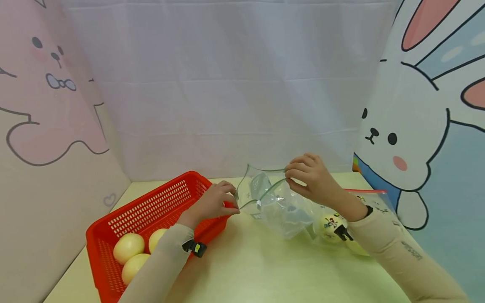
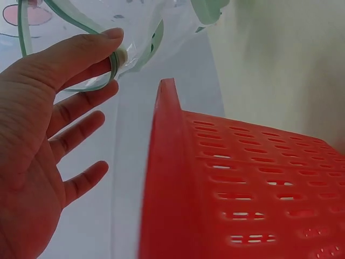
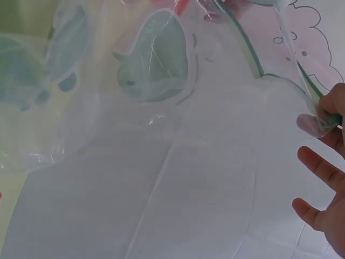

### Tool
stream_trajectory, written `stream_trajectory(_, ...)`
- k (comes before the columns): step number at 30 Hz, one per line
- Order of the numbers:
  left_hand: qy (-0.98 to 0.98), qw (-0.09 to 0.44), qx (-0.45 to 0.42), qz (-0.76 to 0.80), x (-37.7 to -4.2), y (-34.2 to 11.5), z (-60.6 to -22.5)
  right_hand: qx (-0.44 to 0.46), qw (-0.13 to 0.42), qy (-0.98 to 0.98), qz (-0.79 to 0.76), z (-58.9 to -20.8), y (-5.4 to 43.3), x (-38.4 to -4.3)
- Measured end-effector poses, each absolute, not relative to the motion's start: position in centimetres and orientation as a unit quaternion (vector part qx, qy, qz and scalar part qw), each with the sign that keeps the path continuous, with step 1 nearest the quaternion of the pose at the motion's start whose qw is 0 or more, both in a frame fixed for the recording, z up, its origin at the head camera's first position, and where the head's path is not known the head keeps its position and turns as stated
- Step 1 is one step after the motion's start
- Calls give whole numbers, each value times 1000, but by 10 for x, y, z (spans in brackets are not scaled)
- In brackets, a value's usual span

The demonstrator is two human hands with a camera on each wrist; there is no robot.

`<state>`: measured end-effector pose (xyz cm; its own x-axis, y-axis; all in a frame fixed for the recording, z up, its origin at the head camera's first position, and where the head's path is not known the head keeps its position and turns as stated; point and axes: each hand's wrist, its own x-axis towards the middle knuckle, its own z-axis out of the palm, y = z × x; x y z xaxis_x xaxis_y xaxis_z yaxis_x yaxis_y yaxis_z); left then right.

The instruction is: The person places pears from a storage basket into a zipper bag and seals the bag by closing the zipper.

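Observation:
A clear zip bag (image 1: pixel 284 216) with a green seal strip and blue-green printed shapes is held between both hands over the table, its mouth spread apart. My left hand (image 1: pixel 216 200) pinches the left corner of that mouth between thumb and index finger; the other fingers are spread in the left wrist view. At the opposite side, my right hand (image 1: pixel 312 176) pinches the rim, with its lower fingers held away from the plastic (image 3: pixel 151 59). A red perforated basket (image 1: pixel 149 198) stands right beside and below the left hand.
Several pale yellow round things (image 1: pixel 129 248) lie in the basket, partly behind the left sleeve. Under the right forearm, another clear bag (image 1: pixel 373 198) with a red seal strip and printed figures holds similar pale yellow round things (image 1: pixel 329 227). White cloth (image 1: pixel 235 92) hangs behind the table.

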<state>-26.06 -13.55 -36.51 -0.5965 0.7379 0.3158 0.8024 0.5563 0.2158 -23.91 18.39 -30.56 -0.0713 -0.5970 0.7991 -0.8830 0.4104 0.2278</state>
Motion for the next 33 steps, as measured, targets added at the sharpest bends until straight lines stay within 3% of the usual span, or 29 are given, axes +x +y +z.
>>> stream_trajectory(8,-866,106,-454,-180,-260,-139,-366,520,439,-716,160,-307,182,-240)
stream_trajectory(17,-903,40,-399,-156,-248,-151,-354,518,439,-717,158,-308,184,-240)
stream_trajectory(33,-936,29,-340,-90,-218,-203,-349,526,440,-710,158,-313,185,-243)
